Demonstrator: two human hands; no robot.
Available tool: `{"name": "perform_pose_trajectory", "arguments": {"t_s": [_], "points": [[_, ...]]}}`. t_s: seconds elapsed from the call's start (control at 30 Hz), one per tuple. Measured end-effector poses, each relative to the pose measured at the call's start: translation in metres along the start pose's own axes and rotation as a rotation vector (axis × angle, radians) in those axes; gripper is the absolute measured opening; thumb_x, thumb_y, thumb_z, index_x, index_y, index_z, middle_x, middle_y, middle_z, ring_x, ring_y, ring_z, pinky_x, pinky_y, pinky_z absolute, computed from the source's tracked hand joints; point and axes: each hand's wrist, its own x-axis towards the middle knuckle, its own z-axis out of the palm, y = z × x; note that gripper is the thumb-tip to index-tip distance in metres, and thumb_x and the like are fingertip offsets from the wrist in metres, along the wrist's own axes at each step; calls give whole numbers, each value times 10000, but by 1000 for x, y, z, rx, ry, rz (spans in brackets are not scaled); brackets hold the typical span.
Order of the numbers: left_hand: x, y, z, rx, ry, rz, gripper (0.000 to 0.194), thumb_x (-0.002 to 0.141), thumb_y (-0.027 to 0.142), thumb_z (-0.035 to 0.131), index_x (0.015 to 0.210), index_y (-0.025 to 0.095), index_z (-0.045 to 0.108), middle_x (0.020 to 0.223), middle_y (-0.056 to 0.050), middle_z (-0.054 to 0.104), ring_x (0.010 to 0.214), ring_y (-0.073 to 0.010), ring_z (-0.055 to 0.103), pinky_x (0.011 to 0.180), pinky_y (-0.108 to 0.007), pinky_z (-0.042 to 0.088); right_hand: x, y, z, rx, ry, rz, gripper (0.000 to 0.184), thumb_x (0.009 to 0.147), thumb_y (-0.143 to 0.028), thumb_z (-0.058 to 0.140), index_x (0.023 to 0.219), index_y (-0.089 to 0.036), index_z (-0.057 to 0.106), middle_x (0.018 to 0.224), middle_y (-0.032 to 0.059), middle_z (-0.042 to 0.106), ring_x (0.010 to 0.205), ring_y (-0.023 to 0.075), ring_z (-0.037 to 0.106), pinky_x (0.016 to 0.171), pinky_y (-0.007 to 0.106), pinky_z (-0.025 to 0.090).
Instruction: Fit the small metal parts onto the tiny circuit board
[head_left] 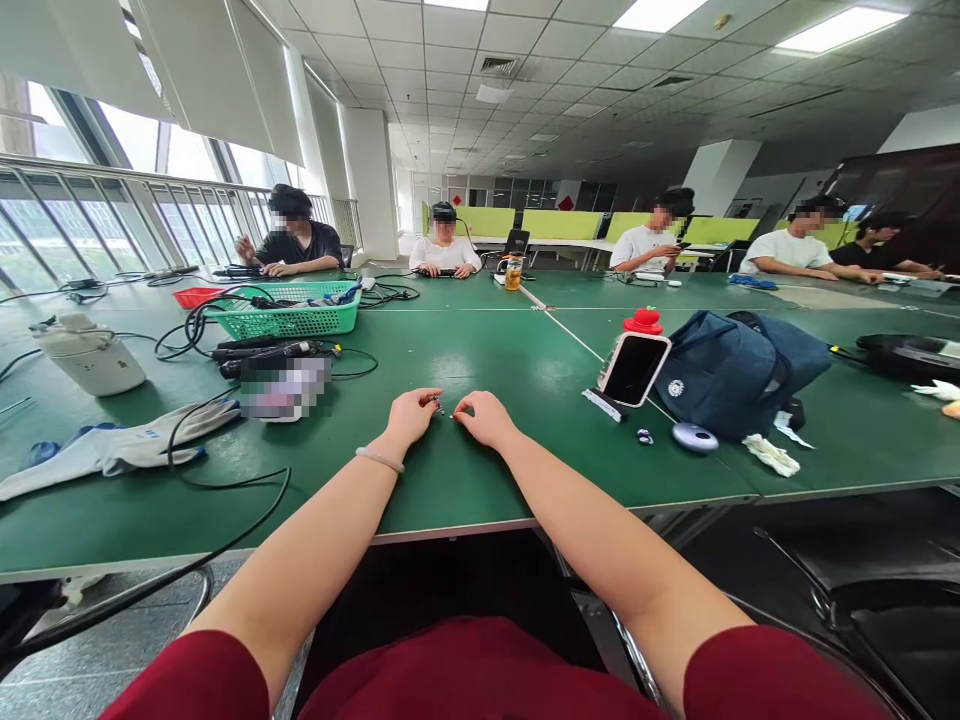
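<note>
Office room, ceiling lights on, blinds and railing along the left side, green table (420, 480) across the view. Both hands low over the table near its close edge, fingertips facing each other, small gap between. Left hand (411, 418): fingers curled into a pinch, small shiny item (437, 404) at the fingertips, too small to identify. Right hand (486, 418): fingers bent inward, thumb and index close together; can't tell if it grips anything.

Left of the hands: pixelated flat item (289, 388), black cables, white-and-blue glove (142, 446), pale jug (88, 355), green basket (300, 318) with cables in it, red tray (198, 297) beside it. Right of the hands: phone (636, 368) propped upright, red-topped object (643, 321) behind it, dark blue backpack (739, 370), round lilac case (694, 437), crumpled tissue (772, 455). Far side: bottle with amber liquid (513, 273), several people seated, one at right holding a phone-like device (682, 247).
</note>
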Motion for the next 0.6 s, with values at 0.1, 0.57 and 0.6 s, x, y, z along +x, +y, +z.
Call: {"name": "perform_pose_trajectory", "arguments": {"t_s": [0.1,0.57,0.6], "points": [[-1,4,0,-37,-1,-21,302,824,152,542,1073,196,708,925,-49,728,851,-167,669,874,-295,499,1,-1,-2,124,66,-1,127,847,-189,573,793,-201,687,834,14,685,839,162,573,807,289,425],[1,2,7,-173,-46,-6,276,852,153,533,1097,168,657,1010,-65,699,656,-96,655,747,-244,554,3,-1,-4,383,119,53,218,867,-156,494,924,-185,702,876,32,701,807,146,632,814,297,489],[1,3,7,-192,-55,-4,273,850,151,532,1088,169,664,1001,-63,701,675,-100,658,747,-242,556,4,0,-3,440,115,83,215,864,-161,491,919,-188,698,843,25,698,767,143,636,786,293,498]]}}
